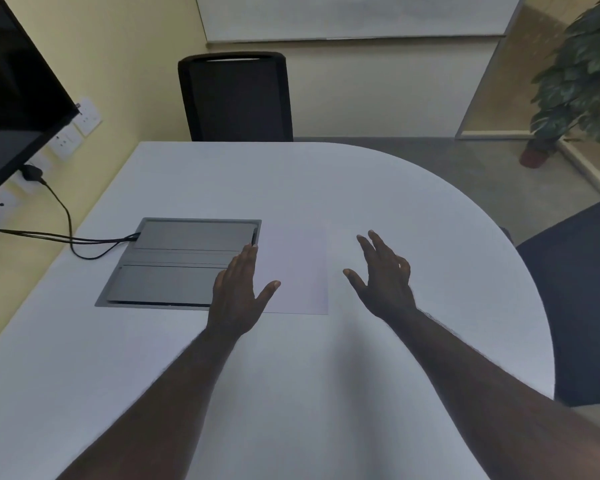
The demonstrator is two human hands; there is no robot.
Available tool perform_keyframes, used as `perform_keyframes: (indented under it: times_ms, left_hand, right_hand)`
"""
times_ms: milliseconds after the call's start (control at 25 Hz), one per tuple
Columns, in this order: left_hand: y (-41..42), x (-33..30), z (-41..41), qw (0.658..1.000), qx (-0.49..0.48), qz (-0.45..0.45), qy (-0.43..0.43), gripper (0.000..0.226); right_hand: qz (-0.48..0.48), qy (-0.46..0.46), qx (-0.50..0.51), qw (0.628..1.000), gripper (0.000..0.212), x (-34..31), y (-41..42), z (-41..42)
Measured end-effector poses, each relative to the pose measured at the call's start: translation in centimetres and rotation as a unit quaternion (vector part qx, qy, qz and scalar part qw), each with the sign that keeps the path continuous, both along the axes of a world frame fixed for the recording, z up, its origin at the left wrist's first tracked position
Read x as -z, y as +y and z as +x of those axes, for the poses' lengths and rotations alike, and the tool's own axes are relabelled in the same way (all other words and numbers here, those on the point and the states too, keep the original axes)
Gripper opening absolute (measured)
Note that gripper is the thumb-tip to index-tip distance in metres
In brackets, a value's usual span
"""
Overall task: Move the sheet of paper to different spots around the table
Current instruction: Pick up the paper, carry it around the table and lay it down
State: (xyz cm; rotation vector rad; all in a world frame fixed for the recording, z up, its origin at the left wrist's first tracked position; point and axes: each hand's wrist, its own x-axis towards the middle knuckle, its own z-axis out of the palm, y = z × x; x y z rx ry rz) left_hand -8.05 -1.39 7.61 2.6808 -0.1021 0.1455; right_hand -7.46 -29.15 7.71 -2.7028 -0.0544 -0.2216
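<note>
A pale sheet of paper (297,270) lies flat on the white table (326,188), just right of a grey hatch. My left hand (238,294) hovers over the sheet's left edge, fingers together and stretched out, thumb spread over the paper. My right hand (383,277) is to the right of the sheet, apart from it, fingers spread. Neither hand holds anything. Whether the left hand touches the paper cannot be told.
A grey cable hatch (181,263) is set into the table at the left, with black cables (66,237) running to wall sockets. A black chair (236,98) stands at the far edge, a dark chair (582,299) at the right, a screen (14,98) at the left.
</note>
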Motion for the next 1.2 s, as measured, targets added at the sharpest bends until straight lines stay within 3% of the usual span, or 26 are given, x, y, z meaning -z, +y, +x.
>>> perform_keyframes:
  times_ms: [400,640,880,1040,1120,1200]
  left_hand:
    - [-0.3,5.9,4.3,0.999,-0.010,-0.008,0.045,0.075]
    - [0.0,9.2,5.9,0.994,-0.011,-0.040,0.097,0.086]
    - [0.4,12.0,8.6,0.987,-0.007,0.000,0.158,0.091]
    - [0.6,13.5,9.9,0.984,-0.009,0.026,0.178,0.089]
    - [0.7,14.2,10.2,0.983,-0.008,0.031,0.179,0.090]
    - [0.8,14.9,10.3,0.983,-0.010,0.022,0.181,0.091]
  right_hand:
    - [0.046,0.139,-0.012,0.989,0.071,7.2,0.5,6.0]
    - [0.223,0.274,0.060,0.934,0.068,10.7,1.0,8.3]
    - [0.235,0.313,0.055,0.919,0.063,12.6,2.3,11.0]
    - [0.212,0.320,0.052,0.922,0.022,13.1,3.3,12.6]
    - [0.225,0.324,0.062,0.917,0.045,13.4,3.8,13.0]
    - [0.268,0.316,0.082,0.906,0.049,13.5,4.3,13.3]
